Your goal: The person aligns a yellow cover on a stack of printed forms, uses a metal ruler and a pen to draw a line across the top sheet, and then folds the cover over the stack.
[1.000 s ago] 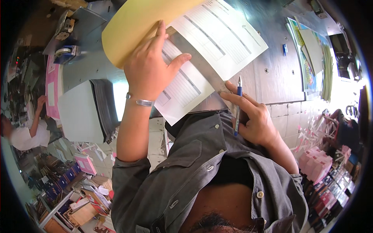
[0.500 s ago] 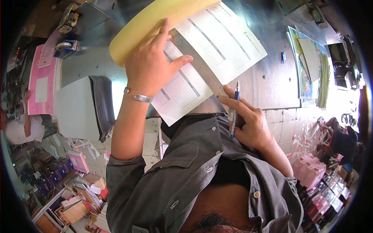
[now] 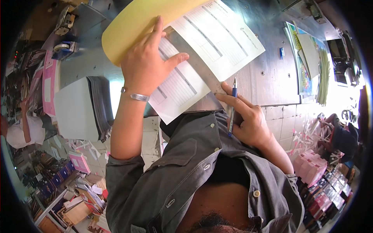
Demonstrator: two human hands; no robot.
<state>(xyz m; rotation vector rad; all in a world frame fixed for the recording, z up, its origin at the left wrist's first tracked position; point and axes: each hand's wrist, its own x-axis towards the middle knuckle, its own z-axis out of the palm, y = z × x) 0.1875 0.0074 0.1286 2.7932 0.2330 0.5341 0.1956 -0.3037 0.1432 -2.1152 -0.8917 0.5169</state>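
Forms lie at twelve and one o'clock: a lower sheet and an upper sheet, smooth white paper with ruled grids. At eleven, a glossy yellow sheet curves under the left hand, its thumb and index finger spread wide apart. At three, the right hand has a slim pen pinched between half-bent fingers. Beneath is a shiny metal table dotted with screws; a thick grey stack sits at nine, bright booklets at two. Pink bundles sit at four, by pale floor tiles.
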